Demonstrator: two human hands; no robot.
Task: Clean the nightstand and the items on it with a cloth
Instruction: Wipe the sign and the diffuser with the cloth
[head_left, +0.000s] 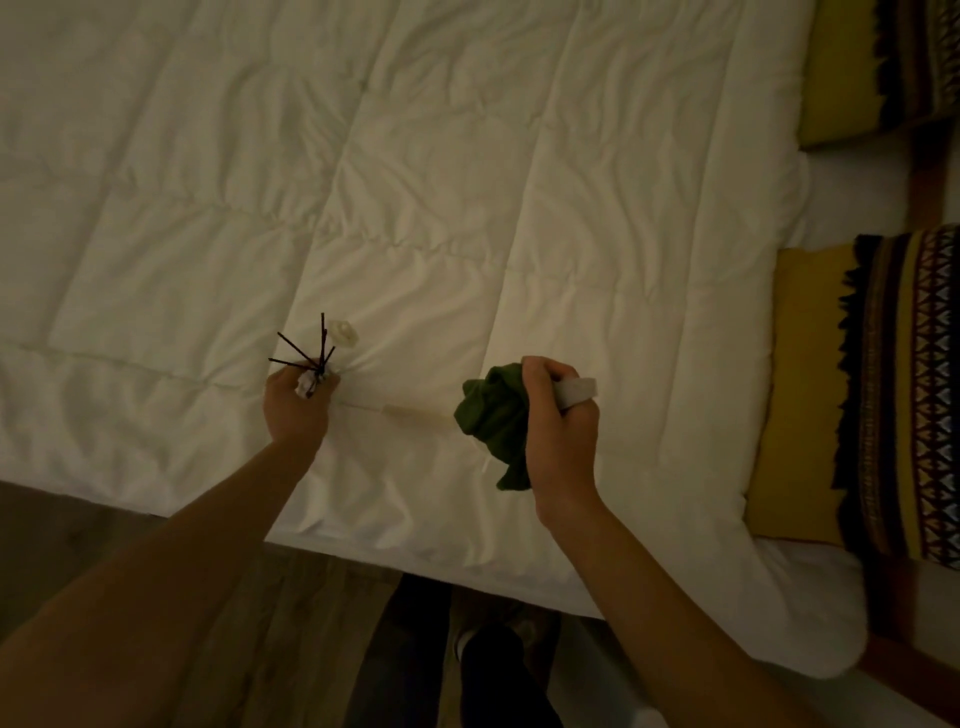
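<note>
Over the bed (467, 208), the right grip (558, 415) clamps the cloth (493, 421); the left grip (298, 402) clamps a reed diffuser (314, 371).

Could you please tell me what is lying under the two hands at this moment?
The white quilted duvet lies under both the left hand and the right hand. Whatever is beneath the duvet is covered, and no nightstand shows.

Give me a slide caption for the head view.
Over a white duvet, left hand holds a reed diffuser; right hand grips a green cloth and a pale object.
</note>
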